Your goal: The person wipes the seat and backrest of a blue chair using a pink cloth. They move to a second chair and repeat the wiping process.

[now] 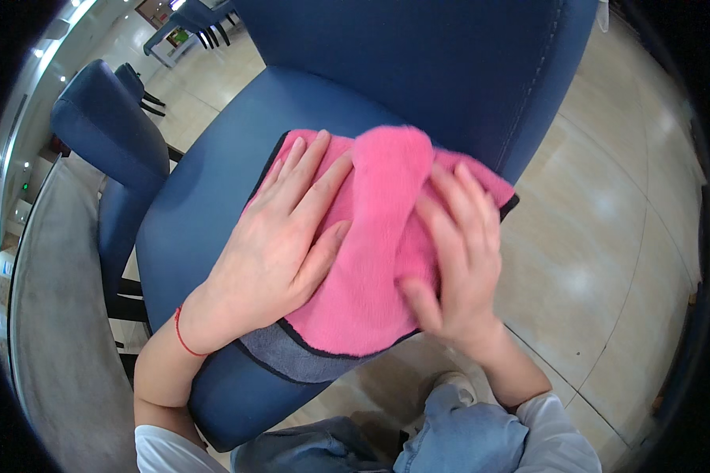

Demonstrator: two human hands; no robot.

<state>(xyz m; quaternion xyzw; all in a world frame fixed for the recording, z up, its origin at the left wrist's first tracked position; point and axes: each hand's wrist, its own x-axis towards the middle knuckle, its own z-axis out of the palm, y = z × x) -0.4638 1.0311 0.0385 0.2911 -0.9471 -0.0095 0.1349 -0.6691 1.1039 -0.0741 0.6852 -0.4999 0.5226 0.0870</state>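
A pink microfibre cloth [384, 195] with black edging lies on the seat of a blue upholstered chair [183, 236], bunched into a raised fold at its middle. Grey cloth [307, 355] shows below its front edge. Flat on the left part of the pink cloth rests my left hand [278, 248], fingers stretched, a red cord round the wrist. My right hand [461, 254], slightly blurred, lies on the right part with bent fingers; the cloth shows between its thumb and fingers, but whether it pinches the cloth I cannot tell.
The chair's backrest [402, 65] rises beyond the cloth. Another blue chair [118, 130] stands at the left beside a grey-topped table [65, 295]. Tiled floor [586, 236] lies to the right. Further chairs [198, 20] and a white table stand far back. My legs are close to the seat's front.
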